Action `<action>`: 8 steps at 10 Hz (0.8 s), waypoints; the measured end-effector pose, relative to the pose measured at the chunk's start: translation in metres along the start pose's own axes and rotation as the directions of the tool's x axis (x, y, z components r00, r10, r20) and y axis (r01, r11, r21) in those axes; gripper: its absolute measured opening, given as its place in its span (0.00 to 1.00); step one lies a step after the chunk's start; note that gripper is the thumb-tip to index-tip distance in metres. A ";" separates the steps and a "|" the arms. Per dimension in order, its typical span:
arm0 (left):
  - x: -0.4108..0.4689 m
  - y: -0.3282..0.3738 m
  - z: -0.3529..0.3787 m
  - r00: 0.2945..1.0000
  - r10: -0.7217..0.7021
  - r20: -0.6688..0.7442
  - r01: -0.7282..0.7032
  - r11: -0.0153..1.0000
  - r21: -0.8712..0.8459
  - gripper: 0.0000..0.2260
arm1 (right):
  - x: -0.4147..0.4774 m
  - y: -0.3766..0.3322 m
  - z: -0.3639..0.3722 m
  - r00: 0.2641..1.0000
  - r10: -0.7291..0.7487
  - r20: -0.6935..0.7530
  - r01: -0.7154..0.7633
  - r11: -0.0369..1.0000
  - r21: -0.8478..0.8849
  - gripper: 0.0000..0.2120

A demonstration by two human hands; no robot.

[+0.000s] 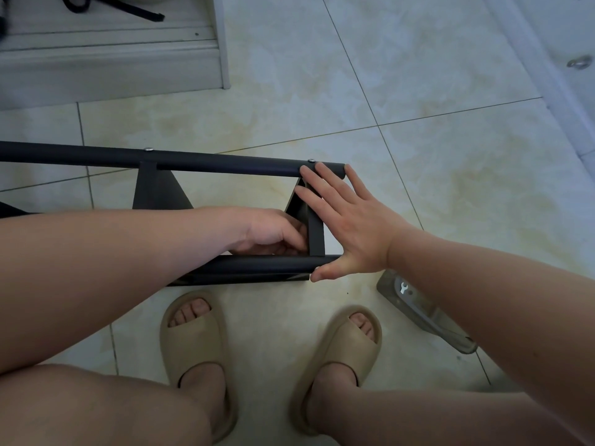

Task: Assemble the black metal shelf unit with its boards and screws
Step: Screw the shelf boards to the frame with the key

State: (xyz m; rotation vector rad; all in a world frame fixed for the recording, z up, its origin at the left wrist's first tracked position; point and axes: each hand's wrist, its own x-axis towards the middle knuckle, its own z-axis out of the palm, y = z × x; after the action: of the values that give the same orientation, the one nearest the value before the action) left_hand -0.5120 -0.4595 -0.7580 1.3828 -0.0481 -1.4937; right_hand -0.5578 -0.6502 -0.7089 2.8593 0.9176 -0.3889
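Because the black shelf frame [154, 188] lies on its side on the tiled floor [418, 156], its two long tubes run left to right across the person's front, the far tube [225, 163] beyond the near tube [257, 264], with the short cross strut [316, 233] joining them at the right-hand end; both hands meet at that end; the right hand [347, 226] is spread flat, fingers reaching over the strut onto the far tube and thumb touching the tip of the near one, so it spans the gap and seems to brace it; the left hand [273, 230] comes in from the left between the tubes, fingers curled by the strut's left face, and whether they pinch a screw there cannot be told; a screw head [311, 160] shows on the far tube just by the right fingertips; the next move likely falls at the strut's near joint, closer to the left hand; a small wrench [403, 288] in a clear bag [428, 317] lies on the floor beside the right forearm
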 end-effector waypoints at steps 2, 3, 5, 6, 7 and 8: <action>-0.001 0.001 -0.001 1.000 -0.010 -0.004 0.009 0.993 -0.118 0.09 | 0.000 0.000 -0.001 1.000 0.000 0.001 0.000 1.000 -0.004 0.61; -0.001 0.000 0.001 0.999 -0.036 0.004 0.036 0.996 -0.077 0.09 | 0.000 0.000 -0.001 1.000 0.001 0.003 -0.001 1.000 0.002 0.61; 0.000 -0.002 0.000 0.999 -0.024 -0.031 0.026 0.997 0.072 0.09 | 0.000 0.000 -0.001 1.000 0.001 0.007 -0.001 1.000 -0.003 0.61; -0.001 0.000 0.000 0.999 -0.031 -0.023 0.032 0.998 0.058 0.06 | 0.000 0.000 -0.001 1.000 0.002 0.009 -0.002 1.000 -0.004 0.61; -0.002 0.001 0.002 0.999 -0.028 -0.017 0.029 0.999 0.035 0.08 | 0.000 -0.001 -0.001 1.000 0.001 0.012 -0.001 1.000 -0.007 0.61; -0.003 0.002 0.002 1.000 -0.028 0.002 0.028 1.000 0.013 0.12 | 0.000 0.000 -0.001 1.000 0.003 0.019 -0.003 1.000 -0.003 0.61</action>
State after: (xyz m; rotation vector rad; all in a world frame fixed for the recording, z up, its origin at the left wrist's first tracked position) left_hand -0.5131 -0.4597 -0.7539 1.3974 -0.0397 -1.5202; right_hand -0.5577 -0.6495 -0.7077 2.8492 0.9098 -0.4129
